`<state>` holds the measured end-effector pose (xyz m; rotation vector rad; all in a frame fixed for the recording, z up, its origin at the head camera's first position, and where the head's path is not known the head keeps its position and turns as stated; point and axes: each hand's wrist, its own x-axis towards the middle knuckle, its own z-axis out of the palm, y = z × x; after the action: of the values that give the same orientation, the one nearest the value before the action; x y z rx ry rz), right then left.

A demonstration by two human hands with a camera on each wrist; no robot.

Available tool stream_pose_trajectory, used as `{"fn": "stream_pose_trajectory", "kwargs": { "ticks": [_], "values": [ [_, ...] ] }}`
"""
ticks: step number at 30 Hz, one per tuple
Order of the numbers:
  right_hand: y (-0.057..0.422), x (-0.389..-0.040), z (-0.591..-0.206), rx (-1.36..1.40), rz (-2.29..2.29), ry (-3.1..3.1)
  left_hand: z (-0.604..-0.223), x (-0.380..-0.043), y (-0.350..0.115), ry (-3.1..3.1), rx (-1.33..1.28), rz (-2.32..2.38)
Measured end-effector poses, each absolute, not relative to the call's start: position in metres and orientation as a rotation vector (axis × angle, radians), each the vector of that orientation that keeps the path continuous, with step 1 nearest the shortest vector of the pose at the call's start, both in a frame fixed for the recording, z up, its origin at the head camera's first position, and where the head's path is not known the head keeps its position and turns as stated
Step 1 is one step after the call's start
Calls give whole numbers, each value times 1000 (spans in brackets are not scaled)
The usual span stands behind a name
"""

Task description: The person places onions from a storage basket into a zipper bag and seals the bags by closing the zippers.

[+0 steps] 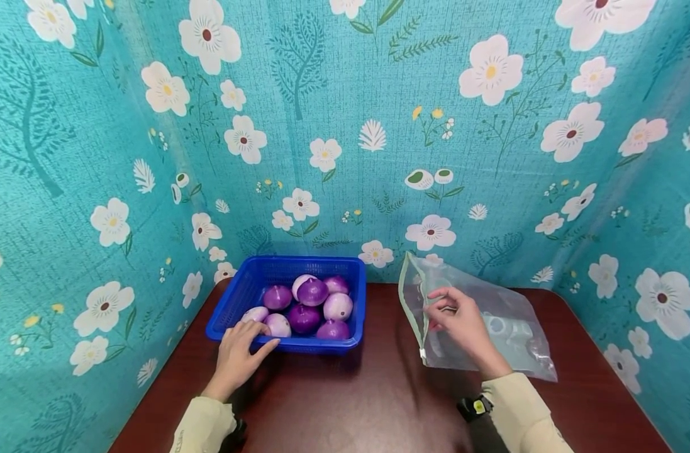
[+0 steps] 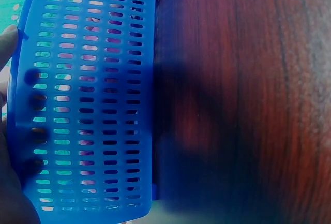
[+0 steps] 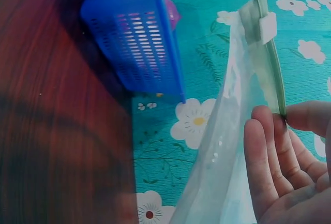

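My left hand (image 1: 241,352) reaches over the near left rim of a blue plastic basket (image 1: 220,321). Its fingers touch a pale purple onion (image 1: 256,314), and the thumb lies spread along the rim. Several purple and whitish onions (image 1: 304,318) sit in the basket. My right hand (image 1: 459,321) pinches the green zip edge of a clear slider bag (image 1: 523,314) between thumb and fingers, as the right wrist view shows. The bag's mouth is parted and faces the basket. A white slider (image 3: 268,28) sits at one end of the zip. In the left wrist view the basket wall hides most of the left fingers.
Both the basket and the bag are on a dark red-brown wooden table (image 1: 373,402). A teal flowered cloth (image 1: 345,176) hangs behind the table and on both sides. Bare tabletop lies between the basket and the bag.
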<state>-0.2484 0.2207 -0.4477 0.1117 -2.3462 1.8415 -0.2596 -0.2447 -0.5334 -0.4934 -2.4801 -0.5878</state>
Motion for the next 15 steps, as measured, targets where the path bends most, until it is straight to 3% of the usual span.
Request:
{"fn": "stream_pose_trajectory", "kwargs": {
  "ticks": [15],
  "values": [
    [229, -244, -436, 101, 1805, -2375, -533, -260, -245, -2484, -497, -588]
  ]
}}
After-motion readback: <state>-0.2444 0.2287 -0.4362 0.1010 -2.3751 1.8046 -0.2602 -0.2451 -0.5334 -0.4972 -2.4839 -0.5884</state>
